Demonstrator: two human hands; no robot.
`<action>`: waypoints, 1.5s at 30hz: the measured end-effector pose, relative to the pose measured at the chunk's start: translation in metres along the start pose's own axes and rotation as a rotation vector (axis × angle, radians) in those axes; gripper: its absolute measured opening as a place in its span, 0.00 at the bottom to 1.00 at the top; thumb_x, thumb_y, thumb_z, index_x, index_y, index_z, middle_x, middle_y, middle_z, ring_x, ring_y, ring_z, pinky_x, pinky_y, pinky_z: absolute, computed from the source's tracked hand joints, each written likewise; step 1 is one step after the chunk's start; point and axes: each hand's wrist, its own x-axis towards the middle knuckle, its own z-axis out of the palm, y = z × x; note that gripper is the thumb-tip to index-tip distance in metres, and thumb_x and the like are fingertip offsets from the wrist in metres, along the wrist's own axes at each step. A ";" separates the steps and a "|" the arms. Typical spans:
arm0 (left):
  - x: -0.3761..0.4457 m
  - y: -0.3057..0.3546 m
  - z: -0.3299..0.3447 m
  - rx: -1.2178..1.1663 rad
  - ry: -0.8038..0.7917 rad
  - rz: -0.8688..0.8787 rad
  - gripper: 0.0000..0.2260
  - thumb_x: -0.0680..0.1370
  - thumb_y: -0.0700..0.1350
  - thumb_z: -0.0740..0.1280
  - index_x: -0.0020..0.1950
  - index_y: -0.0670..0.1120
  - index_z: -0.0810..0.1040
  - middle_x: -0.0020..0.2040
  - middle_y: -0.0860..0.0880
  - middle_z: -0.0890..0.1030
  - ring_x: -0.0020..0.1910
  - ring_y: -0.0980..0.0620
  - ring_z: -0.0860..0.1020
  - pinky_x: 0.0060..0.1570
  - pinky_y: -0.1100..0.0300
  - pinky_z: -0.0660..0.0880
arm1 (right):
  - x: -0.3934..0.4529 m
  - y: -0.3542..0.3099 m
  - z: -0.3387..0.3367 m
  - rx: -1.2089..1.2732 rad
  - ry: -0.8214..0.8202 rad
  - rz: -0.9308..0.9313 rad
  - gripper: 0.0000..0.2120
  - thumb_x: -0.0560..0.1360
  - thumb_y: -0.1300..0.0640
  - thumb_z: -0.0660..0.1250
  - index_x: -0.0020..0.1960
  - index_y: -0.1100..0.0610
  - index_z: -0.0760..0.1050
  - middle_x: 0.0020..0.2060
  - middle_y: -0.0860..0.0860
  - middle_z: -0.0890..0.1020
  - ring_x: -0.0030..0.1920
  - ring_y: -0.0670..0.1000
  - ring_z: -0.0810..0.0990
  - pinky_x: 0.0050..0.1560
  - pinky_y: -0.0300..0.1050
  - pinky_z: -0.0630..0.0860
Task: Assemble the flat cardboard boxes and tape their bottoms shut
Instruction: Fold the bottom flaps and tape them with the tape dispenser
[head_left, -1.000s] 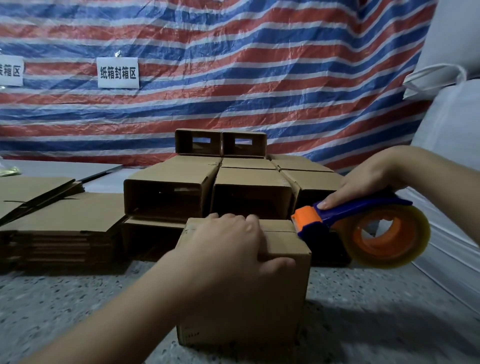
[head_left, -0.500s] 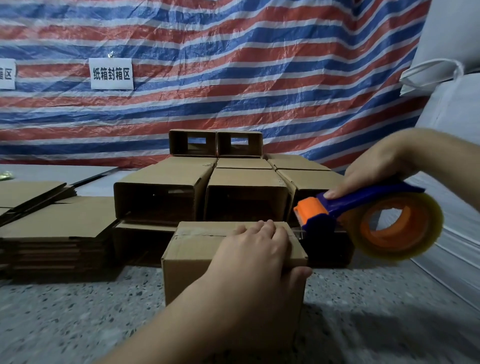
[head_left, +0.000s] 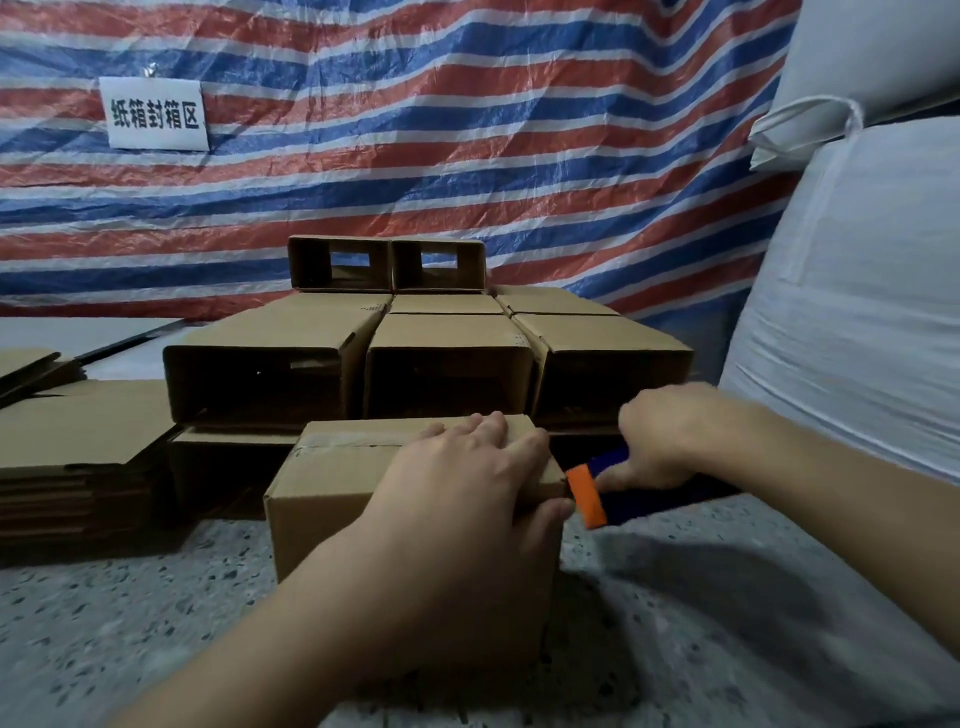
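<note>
The left hand lies flat on top of a cardboard box, fingers spread and nearly straight across the right part of its top, the thumb hooked down over the right front corner. It presses the box rather than gripping it. The box stands on the speckled floor, and a strip of clear tape runs along its top seam.

The right hand is curled around the blue handle of a tape dispenser, index finger stretched along the handle. The dispenser's orange end sits at the box's upper right edge, just beside the left thumb; whether it touches the cardboard is unclear.

Behind the box, finished boxes lie stacked on their sides, open ends facing the camera. A pile of flat cardboard rests to the left.
</note>
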 end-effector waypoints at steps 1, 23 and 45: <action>0.000 0.001 0.000 0.001 0.011 -0.001 0.29 0.79 0.67 0.50 0.77 0.58 0.56 0.78 0.48 0.62 0.76 0.48 0.60 0.73 0.52 0.59 | 0.001 0.001 0.022 0.106 0.097 0.033 0.29 0.71 0.23 0.60 0.41 0.51 0.73 0.36 0.47 0.77 0.35 0.47 0.76 0.34 0.44 0.74; -0.001 -0.001 0.008 0.005 0.069 0.009 0.29 0.79 0.68 0.48 0.77 0.57 0.57 0.76 0.48 0.65 0.76 0.47 0.62 0.72 0.51 0.62 | -0.028 -0.016 0.040 1.401 0.619 0.012 0.34 0.71 0.22 0.38 0.52 0.41 0.73 0.48 0.43 0.82 0.53 0.44 0.79 0.51 0.44 0.72; -0.042 -0.030 -0.010 -0.347 0.551 -0.093 0.30 0.78 0.64 0.55 0.77 0.52 0.61 0.74 0.58 0.63 0.72 0.63 0.58 0.70 0.61 0.57 | -0.041 -0.095 0.063 2.007 0.328 -0.366 0.35 0.70 0.21 0.48 0.73 0.34 0.58 0.76 0.37 0.64 0.76 0.40 0.62 0.78 0.51 0.59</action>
